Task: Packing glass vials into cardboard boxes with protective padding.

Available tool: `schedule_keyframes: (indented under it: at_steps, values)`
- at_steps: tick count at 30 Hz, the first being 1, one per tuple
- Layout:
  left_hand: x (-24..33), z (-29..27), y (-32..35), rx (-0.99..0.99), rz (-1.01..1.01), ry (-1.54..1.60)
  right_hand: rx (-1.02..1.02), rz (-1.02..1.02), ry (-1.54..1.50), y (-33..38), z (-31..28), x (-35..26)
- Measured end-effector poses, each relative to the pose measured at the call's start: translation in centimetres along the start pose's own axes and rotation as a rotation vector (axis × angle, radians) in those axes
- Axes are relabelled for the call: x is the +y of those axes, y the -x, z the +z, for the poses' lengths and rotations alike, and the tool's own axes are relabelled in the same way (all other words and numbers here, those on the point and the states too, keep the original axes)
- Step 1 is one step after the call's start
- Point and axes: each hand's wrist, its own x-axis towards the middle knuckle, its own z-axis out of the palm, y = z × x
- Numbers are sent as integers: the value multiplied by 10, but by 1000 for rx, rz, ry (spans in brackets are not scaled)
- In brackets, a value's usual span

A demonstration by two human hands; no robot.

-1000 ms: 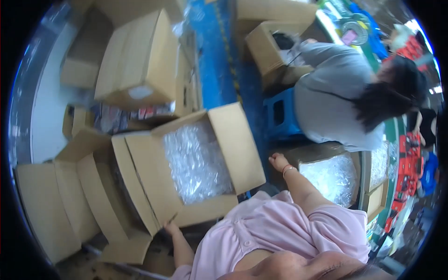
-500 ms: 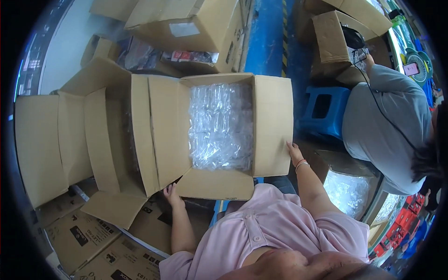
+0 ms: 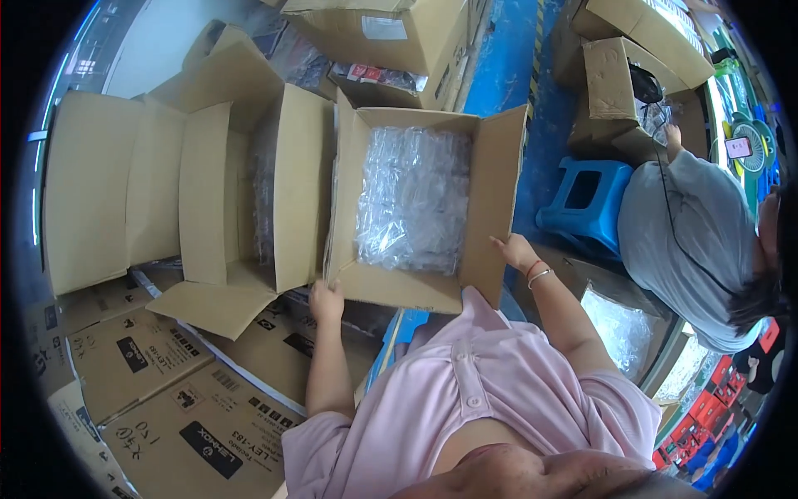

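An open cardboard box (image 3: 399, 287) sits in front of me, lined with clear plastic wrap (image 3: 413, 200) that fills its inside. My left hand (image 3: 326, 301) grips the box's near left corner at the base of its left flap. My right hand (image 3: 515, 249) presses on the outside of the right flap (image 3: 492, 195), fingers spread; a bracelet is on that wrist. Both forearms reach out from my pink shirt at the lower edge.
A second open box (image 3: 208, 200) stands to the left, flaps spread. Flattened printed cartons (image 3: 158, 374) lie at lower left. More boxes (image 3: 391, 41) are stacked behind. A blue plastic stool (image 3: 586, 204) and a seated person in grey (image 3: 690, 241) are to the right.
The box has shifted right and closer in view as my head turned. My left hand moved up onto the box's near left corner. My right hand stays on the right flap.
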Motion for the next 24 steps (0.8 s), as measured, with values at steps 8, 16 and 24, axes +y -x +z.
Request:
schedule_keyframes:
  at_steps: [8, 16, 24]
  values:
    - [52, -3, -76, -301, 18, -353, 67, 90, 49, -3, -2, 7]
    - [98, 36, -83, -455, 235, -625, 96, -127, 3, -60, -12, 41]
    - [144, -119, -93, -585, 207, -383, 307, -716, 611, -39, -104, 13]
